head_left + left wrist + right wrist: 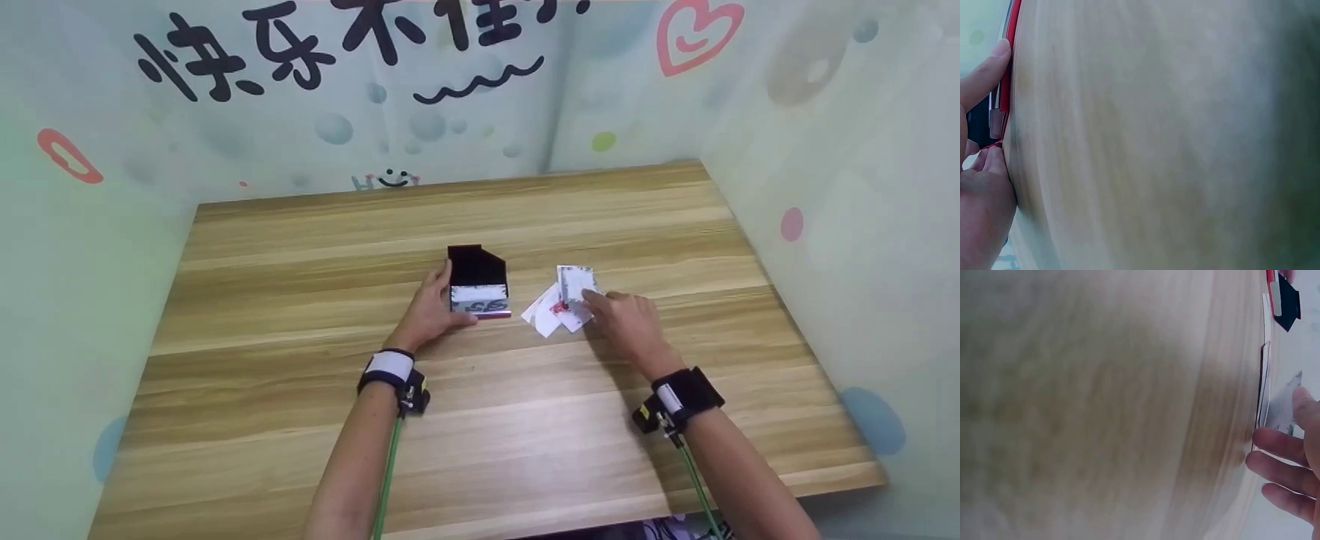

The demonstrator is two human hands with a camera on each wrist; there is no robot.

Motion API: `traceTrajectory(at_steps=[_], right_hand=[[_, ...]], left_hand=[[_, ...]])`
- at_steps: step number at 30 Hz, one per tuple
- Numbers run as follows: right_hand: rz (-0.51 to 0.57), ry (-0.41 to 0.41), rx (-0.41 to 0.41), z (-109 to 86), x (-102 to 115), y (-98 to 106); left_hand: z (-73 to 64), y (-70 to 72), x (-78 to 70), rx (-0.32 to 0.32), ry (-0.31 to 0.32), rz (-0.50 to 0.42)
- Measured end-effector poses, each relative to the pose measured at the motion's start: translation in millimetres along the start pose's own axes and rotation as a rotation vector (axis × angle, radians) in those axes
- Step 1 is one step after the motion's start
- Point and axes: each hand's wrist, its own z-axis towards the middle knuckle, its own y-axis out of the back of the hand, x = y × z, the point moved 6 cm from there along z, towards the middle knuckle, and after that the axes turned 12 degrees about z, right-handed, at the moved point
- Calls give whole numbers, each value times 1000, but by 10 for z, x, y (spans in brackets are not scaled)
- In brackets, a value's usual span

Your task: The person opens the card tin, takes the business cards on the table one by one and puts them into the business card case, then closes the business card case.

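On the table's middle stands a small card box [480, 306], its black-lined flap [477, 264] raised at the back and pale cards showing inside. My left hand [429, 313] grips it, thumb at the front edge and fingers along the left side. In the left wrist view the thumb presses the box's red side [1013, 25]. To the right, my right hand [631, 327] pinches a white card with a patterned edge [575, 279] between thumb and forefinger. That card tilts above the wood in the right wrist view, the other fingers [1280, 471] spread near the tabletop.
Several loose white cards [547, 320], one with a red print, lie fanned beneath the raised card. The wooden table [315, 285] meets printed wall panels [465, 142] at the back and sides. Green cables [388, 472] run from the wrist cameras along both forearms.
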Motion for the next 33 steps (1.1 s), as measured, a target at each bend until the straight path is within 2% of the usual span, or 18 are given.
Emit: traceTrajectory(at_steps=[8,14,19,26,33], right_hand=[[192,-200,16,2,-95,12],[422,-420,-66,10,-221,49],[546,-582,-95,4,-313,52],[599,-680,-100,-42,-385,12],[615,-772,-182,-44,-422,36]], left_hand=[[-14,7,13,0,22,19],[-14,-2,-2,7,16,26],[-6,5,-16,-4,12,9],[-6,-7,-3,0,5,18],[-8,2,2,-1,-14,0]])
